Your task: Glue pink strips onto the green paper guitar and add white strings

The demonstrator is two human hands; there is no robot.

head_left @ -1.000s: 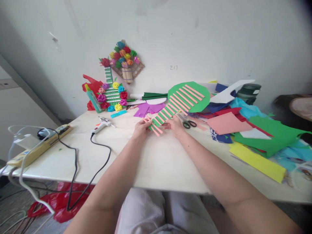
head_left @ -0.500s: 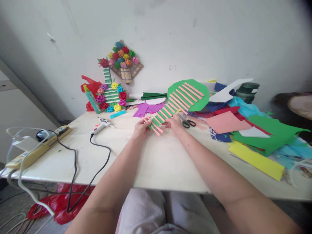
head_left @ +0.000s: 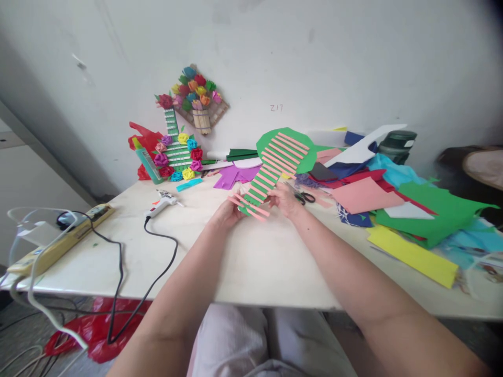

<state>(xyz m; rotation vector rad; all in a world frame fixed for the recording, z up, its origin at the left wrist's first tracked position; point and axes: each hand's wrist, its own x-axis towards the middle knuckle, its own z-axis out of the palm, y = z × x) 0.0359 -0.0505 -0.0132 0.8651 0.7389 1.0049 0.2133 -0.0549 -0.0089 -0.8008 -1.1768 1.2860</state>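
Note:
A green paper cutout with a wide rounded top and a narrow lower part is held up over the table. Several pink paper strips cross it in parallel rows. Near its lower end, my left hand is closed on the left edge, beside strips that stick out past the green. My right hand grips the right edge a little higher, fingers closed. Black-handled scissors lie just beyond my right hand, partly hidden by it.
On the left are a glue gun, a power strip and a glue bottle. A flower-covered paper guitar leans on the wall. Coloured paper sheets pile up on the right, near a dark green container.
Both hands have turned the cutout more upright, and its wide top has swung left. A dark flat object behind it on the right now shows.

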